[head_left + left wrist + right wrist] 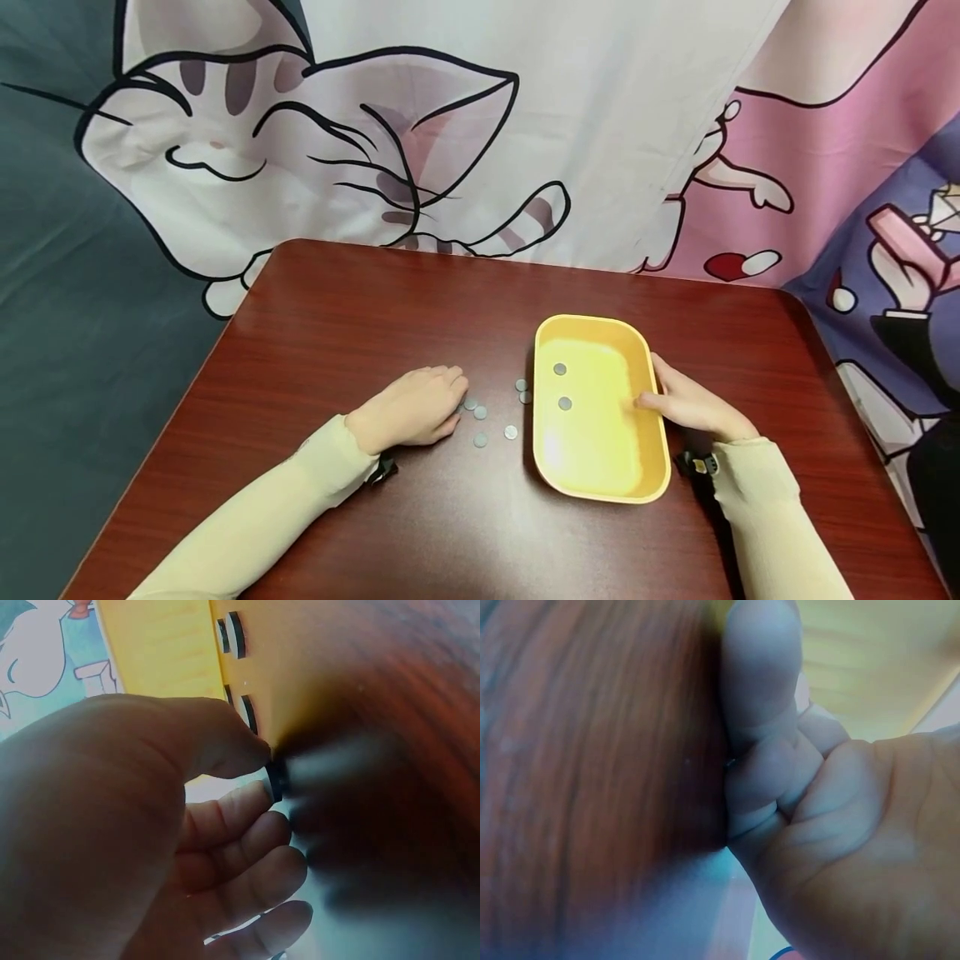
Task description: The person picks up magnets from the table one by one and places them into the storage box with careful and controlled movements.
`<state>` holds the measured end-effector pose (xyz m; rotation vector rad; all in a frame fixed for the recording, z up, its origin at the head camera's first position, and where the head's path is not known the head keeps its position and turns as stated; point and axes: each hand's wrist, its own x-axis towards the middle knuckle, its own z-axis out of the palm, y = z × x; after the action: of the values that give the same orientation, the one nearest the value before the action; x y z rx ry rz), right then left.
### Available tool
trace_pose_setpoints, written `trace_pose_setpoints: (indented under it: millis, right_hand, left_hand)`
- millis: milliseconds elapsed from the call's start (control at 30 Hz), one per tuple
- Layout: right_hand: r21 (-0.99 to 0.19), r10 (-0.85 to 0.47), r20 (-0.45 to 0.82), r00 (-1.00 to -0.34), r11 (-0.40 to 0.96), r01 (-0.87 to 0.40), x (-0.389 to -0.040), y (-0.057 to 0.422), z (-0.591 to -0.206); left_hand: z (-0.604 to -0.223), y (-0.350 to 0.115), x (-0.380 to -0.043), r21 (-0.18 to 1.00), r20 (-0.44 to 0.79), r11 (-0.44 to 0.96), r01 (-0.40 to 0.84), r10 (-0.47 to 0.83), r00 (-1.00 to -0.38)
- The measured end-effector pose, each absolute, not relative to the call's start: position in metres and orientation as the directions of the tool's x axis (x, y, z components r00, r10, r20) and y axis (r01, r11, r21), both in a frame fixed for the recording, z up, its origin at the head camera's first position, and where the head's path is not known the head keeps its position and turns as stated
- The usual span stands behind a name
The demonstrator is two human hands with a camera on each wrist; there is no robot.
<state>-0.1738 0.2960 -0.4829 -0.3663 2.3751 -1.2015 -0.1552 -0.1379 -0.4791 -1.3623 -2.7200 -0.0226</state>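
Observation:
My left hand [417, 406] is low over the table, fingers curled, thumb and index fingertips meeting at a grey coin [277, 780]. That pinch shows in the left wrist view; from above the hand's back hides it. Just right of the fingers lie several loose coins [480, 412], with more beside the tray. A yellow plastic tray [600, 492] with rounded corners sits on the table, two coins [565, 403] lying on its floor. On its right side my right hand [693, 403] grips the wall, thumb over the rim and fingers outside. The right wrist view shows those fingers [761, 675] close to the tabletop.
The dark red wooden table [360, 292] has rounded far corners. Behind it hangs a curtain [622, 125] printed with a cartoon cat and other figures. A dark strap [697, 463] is on the right wrist, and another shows under the left cuff.

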Motion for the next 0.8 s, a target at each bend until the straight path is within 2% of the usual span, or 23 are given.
trace_pose_setpoints:
  millis: [467, 800]
  right_hand:
    - [-0.815, -0.431, -0.258, -0.865, 0.577, -0.044, -0.174, 0.298, -0.486]
    - [-0.802, -0.428, -0.247, -0.869, 0.594, -0.064, -0.174, 0.297, -0.484]
  left_hand:
    - [-0.474, -0.138, -0.159, 0.074, 0.116, 0.593, 0.802, 0.794, -0.597]
    - [-0.457, -0.125, -0.163, 0.074, 0.174, 0.535, 0.842, 0.824, -0.539]
